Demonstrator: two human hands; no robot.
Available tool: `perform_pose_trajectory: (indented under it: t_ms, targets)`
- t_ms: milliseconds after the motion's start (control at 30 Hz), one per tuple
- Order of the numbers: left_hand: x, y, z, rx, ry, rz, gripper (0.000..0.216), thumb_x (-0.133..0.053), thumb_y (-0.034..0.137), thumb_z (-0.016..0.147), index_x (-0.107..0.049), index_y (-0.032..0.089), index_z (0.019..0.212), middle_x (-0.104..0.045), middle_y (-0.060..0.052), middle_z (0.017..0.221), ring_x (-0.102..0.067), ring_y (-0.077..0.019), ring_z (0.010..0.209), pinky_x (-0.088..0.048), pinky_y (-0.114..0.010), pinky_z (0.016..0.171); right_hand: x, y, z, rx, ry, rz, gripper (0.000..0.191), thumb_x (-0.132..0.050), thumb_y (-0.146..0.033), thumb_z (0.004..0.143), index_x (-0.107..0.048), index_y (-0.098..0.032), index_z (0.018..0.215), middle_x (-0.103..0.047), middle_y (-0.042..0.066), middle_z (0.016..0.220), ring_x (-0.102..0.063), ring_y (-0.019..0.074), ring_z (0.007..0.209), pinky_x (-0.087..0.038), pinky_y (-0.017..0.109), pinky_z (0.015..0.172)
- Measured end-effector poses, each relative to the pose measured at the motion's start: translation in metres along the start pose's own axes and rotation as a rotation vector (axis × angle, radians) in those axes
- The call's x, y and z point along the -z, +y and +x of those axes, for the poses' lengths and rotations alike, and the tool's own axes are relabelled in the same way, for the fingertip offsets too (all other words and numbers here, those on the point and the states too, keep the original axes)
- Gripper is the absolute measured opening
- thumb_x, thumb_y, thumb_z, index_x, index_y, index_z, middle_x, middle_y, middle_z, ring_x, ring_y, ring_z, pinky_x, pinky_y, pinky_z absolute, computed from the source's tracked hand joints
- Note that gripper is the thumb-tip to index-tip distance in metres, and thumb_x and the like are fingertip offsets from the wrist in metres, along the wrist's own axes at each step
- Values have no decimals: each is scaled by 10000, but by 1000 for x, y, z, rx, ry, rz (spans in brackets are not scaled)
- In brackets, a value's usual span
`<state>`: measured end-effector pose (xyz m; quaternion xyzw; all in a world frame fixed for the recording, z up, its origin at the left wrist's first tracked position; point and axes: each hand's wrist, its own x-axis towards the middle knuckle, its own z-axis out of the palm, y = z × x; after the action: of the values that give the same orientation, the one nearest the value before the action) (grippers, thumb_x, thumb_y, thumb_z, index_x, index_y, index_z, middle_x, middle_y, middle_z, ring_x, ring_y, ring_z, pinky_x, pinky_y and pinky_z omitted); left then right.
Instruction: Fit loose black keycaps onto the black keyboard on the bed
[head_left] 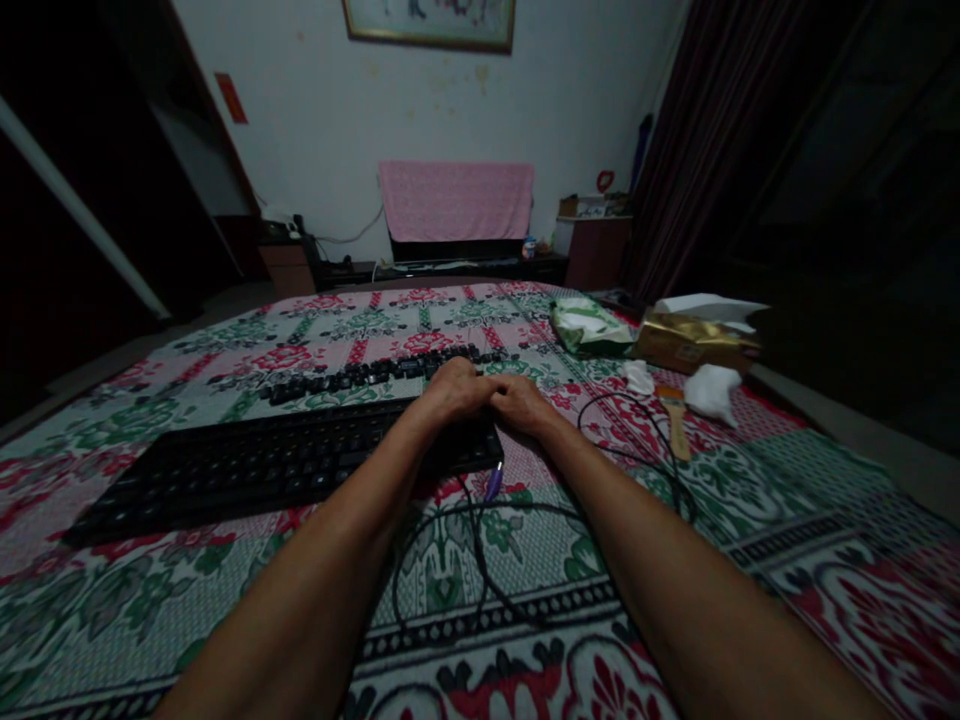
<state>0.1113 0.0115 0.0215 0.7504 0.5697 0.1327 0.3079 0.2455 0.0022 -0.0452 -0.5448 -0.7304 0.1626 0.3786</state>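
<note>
A black keyboard (247,462) lies across the patterned cloth, with many of its keycaps off on the right part. My left hand (454,388) is over the keyboard's right end, its fingers curled and partly hidden behind the back of the hand. Against it, at the keyboard's far right corner, my right hand (517,402) has its fingers bent together. Whatever lies between the fingers is too dark and covered to name. Loose black keycaps (360,374) form a long row just behind the keyboard. The keyboard's purple plug (494,482) rests by its right front corner.
Black cable (480,560) loops over the patterned cloth (300,610) between and beside my forearms. On the right are a wooden-handled brush (676,428), crumpled white tissues (712,392), a green tissue pack (589,328) and a gold tissue box (694,340).
</note>
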Motion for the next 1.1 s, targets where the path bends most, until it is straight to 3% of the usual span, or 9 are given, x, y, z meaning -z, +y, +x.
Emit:
perform_pose_trajectory:
  t_ms: [167, 400, 533, 667, 867, 967, 1100]
  targets:
    - [0, -10, 0, 34, -2, -120, 225, -520, 288, 636, -630, 93, 653, -623, -83, 561, -549, -145, 414, -429, -229, 415, -1, -3, -1, 42, -2, -48, 281, -457, -292, 812, -711, -215, 906, -706, 1, 866, -619, 174, 818, -435, 256, 729]
    - [-4, -8, 3, -47, 101, 41, 301, -536, 377, 653, -653, 100, 667, -605, -79, 538, -600, -174, 543, -445, -229, 497, -1, -2, -1, 36, 6, -52, 263, -474, -250, 797, -709, -216, 908, -709, -1, 879, -614, 169, 833, -429, 246, 753]
    - [8, -2, -3, -95, 163, 41, 268, -509, 332, 667, -664, 114, 688, -621, -73, 573, -598, -167, 570, -439, -220, 514, -1, -4, -1, 28, 15, -95, 258, -461, -269, 809, -708, -199, 834, -697, 4, 805, -604, 157, 764, -416, 232, 690]
    - [22, -5, -6, -35, 158, 12, 234, -500, 290, 643, -657, 117, 639, -613, -69, 531, -565, -158, 483, -417, -225, 463, 0, -7, -3, 56, -20, -87, 257, -457, -286, 820, -701, -204, 828, -685, 5, 795, -598, 151, 762, -415, 239, 714]
    - [30, -19, -2, -16, 196, -65, 260, -508, 327, 654, -656, 114, 643, -642, -90, 584, -581, -165, 511, -431, -235, 482, 3, -10, -3, -40, 69, 134, 304, -484, -198, 771, -673, -207, 1009, -671, 44, 1033, -594, 159, 953, -429, 297, 866]
    - [33, -22, 0, 1, 198, -114, 258, -515, 334, 651, -654, 117, 662, -649, -94, 601, -585, -169, 516, -432, -240, 481, 8, -17, -1, -62, 54, 282, 335, -511, -195, 741, -660, -202, 1040, -665, 51, 1056, -595, 169, 968, -443, 318, 868]
    - [34, -22, 0, -6, 229, -138, 258, -507, 336, 655, -647, 119, 649, -652, -103, 609, -590, -175, 531, -431, -244, 484, 13, -30, -1, 1, -5, 251, 337, -571, -287, 743, -655, -193, 1055, -659, 62, 1066, -591, 184, 967, -430, 342, 884]
